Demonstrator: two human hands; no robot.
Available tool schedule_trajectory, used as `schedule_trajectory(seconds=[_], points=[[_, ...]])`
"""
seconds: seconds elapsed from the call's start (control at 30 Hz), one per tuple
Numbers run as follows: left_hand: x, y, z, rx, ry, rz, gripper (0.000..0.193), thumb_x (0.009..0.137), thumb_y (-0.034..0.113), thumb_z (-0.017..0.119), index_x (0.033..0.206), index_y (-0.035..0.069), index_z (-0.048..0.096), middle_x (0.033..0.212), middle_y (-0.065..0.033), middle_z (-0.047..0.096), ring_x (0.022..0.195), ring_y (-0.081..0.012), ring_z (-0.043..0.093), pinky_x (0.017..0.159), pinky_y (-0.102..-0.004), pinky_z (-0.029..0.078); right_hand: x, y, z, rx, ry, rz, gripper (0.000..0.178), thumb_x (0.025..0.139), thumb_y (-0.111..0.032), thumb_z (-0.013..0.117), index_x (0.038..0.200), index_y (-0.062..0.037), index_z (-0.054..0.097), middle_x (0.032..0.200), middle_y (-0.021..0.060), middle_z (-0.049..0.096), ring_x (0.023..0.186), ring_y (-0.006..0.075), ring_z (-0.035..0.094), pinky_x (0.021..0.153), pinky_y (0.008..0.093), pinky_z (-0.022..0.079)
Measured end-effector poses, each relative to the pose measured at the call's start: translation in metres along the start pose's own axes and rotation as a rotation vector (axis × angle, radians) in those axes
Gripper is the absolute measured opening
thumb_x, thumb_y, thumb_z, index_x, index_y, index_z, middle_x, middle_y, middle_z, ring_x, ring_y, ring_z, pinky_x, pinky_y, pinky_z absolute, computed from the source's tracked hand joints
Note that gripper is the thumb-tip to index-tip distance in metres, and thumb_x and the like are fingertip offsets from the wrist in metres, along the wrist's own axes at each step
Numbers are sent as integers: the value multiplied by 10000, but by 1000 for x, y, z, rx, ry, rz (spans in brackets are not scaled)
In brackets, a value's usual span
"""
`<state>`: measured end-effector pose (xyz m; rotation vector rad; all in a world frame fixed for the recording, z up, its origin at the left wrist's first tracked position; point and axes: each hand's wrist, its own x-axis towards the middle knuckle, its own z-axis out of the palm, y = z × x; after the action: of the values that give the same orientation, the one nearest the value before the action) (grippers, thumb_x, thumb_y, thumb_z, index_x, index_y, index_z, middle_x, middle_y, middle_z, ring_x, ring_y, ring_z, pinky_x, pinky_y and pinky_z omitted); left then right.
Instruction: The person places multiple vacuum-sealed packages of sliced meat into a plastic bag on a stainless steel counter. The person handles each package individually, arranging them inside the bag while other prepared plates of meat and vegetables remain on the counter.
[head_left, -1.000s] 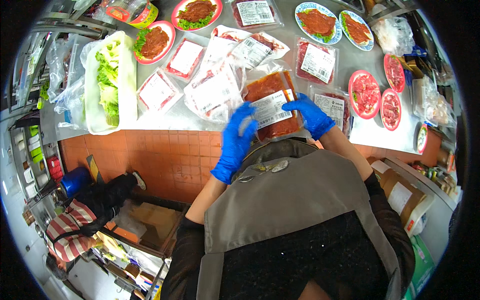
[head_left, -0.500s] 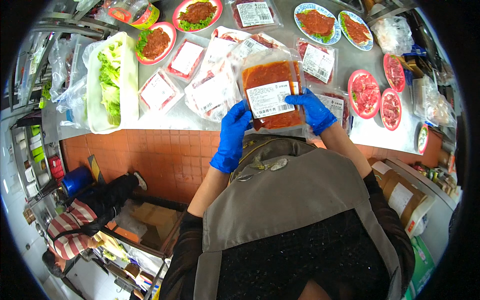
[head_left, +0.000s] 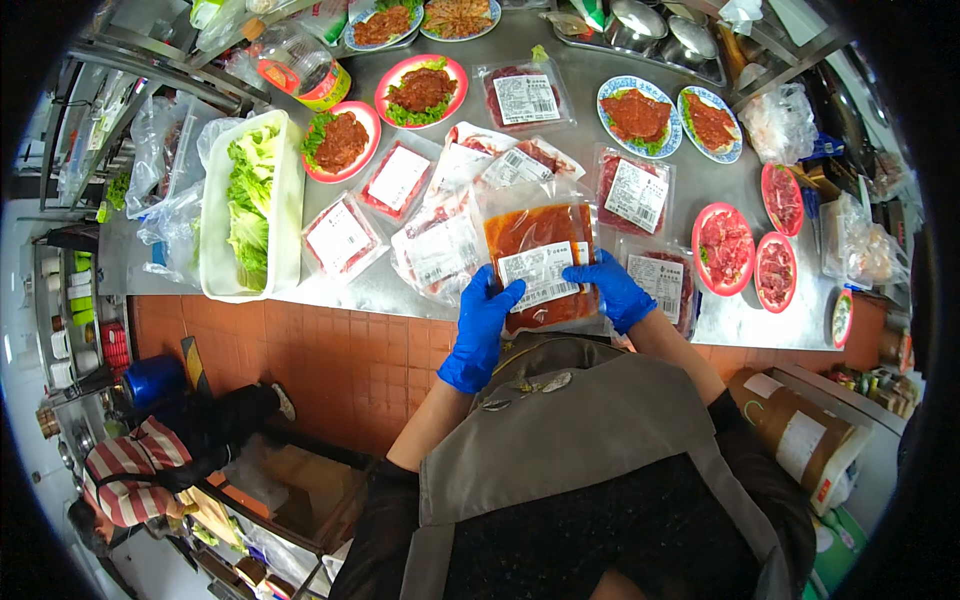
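Both my hands wear blue gloves and hold one clear vacuum pack of marinated meat (head_left: 535,228) in red-orange sauce, with a white label. My left hand (head_left: 482,330) pinches its lower left edge, thumb on the front. Gripping the right edge is my right hand (head_left: 615,290), its thumb over the label. Just left of the held pack lie several overlapping labelled packs of raw meat (head_left: 438,255). Two flat meat packs, one farther (head_left: 635,192) and one nearer (head_left: 660,285), rest on the steel table (head_left: 350,285) to the right.
A white bin of lettuce (head_left: 288,215) stands at the left. Red-rimmed plates (head_left: 425,90) and blue-patterned plates (head_left: 640,118) carry meat over lettuce. Small red plates of raw meat (head_left: 723,248) sit at the right. A person in a striped shirt (head_left: 140,460) is at the lower left.
My view has tilted, so the table and its contents appear lower and more of the far side shows. Both hands keep hold of the same pack, with my right thumb farther over its label.
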<state>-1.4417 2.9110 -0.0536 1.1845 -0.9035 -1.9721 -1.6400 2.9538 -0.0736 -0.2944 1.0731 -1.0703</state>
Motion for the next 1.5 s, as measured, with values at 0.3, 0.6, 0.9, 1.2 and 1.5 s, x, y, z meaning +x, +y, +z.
schedule_trajectory(seconds=[0.3,0.6,0.9,1.2,1.5], points=[[-8,16,-17,-83,101,93,272,780,-63,531,1046,-5,528,978,-71,590,857,-147,571,766,-270,462,4,-8,11,-120,18,-104,375,772,-129,619,1098,15,502,979,104,601,875,180,583,776,304,474],[-24,49,-102,-114,341,148,198,803,-11,537,991,43,564,887,-72,611,794,-165,585,729,-283,467,0,-31,6,-1463,311,-230,365,785,-307,570,1009,-22,527,851,186,610,784,336,592,680,385,472],[-38,45,-131,-279,380,248,299,808,-3,538,1106,8,527,1069,-112,581,945,-217,574,840,-326,447,51,-81,-20,-1387,469,-623,251,776,-243,578,957,-70,595,809,143,615,749,308,596,660,369,471],[-55,35,-152,-226,429,246,334,834,21,495,1166,13,472,1115,-122,554,973,-239,562,845,-359,450,225,-137,-50,-1050,636,-452,486,676,-262,649,1048,31,539,1067,248,542,978,378,531,816,395,436],[-76,40,-161,-279,588,215,317,817,-27,508,1132,3,493,1087,-123,567,949,-224,571,839,-354,455,283,-148,-45,-923,464,-298,208,711,-209,655,693,-7,608,647,173,589,529,290,556,514,401,441]])
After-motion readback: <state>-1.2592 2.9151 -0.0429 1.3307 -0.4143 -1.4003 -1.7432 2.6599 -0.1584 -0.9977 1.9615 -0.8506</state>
